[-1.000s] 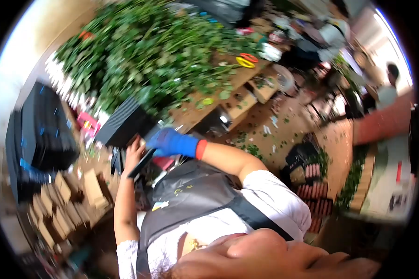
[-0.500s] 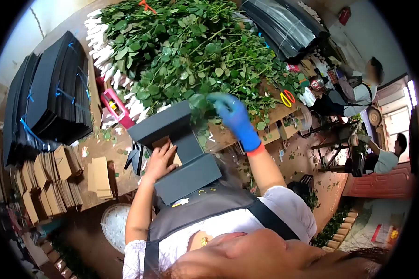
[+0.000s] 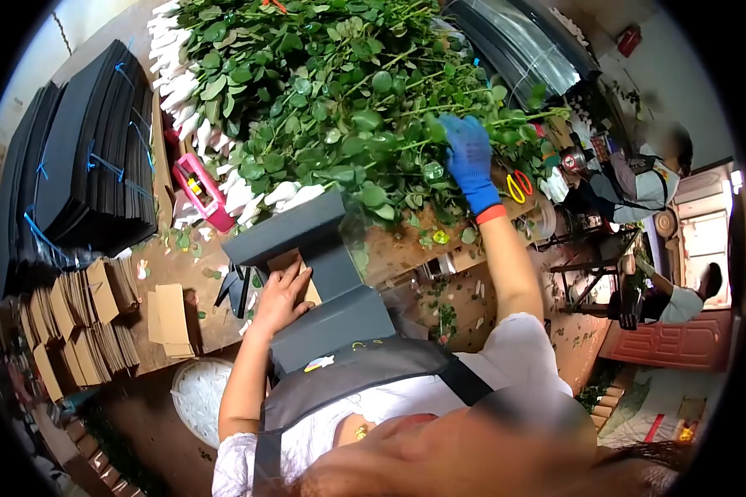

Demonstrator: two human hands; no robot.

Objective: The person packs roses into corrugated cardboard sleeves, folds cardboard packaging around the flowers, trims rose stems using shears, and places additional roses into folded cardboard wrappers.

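Observation:
My left hand is bare, its fingers stretched out and pressed on a brown cardboard piece inside a dark grey box with raised flaps. My right hand, in a blue glove with a red cuff, is closed around a leafy flower stem at the right side of the pile; the fingertips are partly hidden by leaves. Leafy green stems cover the table, with white-sleeved heads along their left side. Near the box's far flap lie more white-sleeved heads.
Bundled dark sheets and folded cardboard inserts stand on the left. A pink tape dispenser, a black stapler-like tool and yellow-red scissors lie on the table. Two people sit at the right.
My right hand has moved right and away from me, from beside the box to the stems, and closed there. The box's near flap leans lower. My left hand stays on the cardboard.

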